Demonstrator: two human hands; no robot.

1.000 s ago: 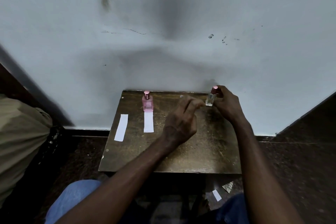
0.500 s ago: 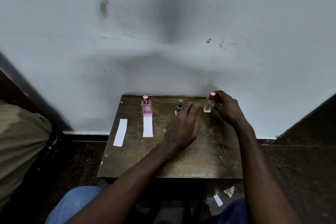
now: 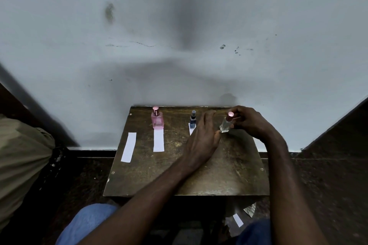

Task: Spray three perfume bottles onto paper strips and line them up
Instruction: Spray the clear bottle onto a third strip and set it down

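Bare table (image 3: 229,169) in front; pink bottle (image 3: 157,119) and blue bottle (image 3: 192,120) crowd the back.

**Small wooden table against the wall**

A worn, dark wooden table (image 3: 199,177) stands with its far edge against a pale wall. A pink perfume bottle (image 3: 157,119) stands upright near the back edge, at the far end of a white paper strip (image 3: 158,141). Left of it, a second strip (image 3: 129,147) overhangs the table's left edge. A small blue spray bottle (image 3: 192,121) stands upright further right, with a strip (image 3: 191,129) under or just beside it, mostly hidden by a hand. The surface is scratched and scuffed, with screw heads near its corners.
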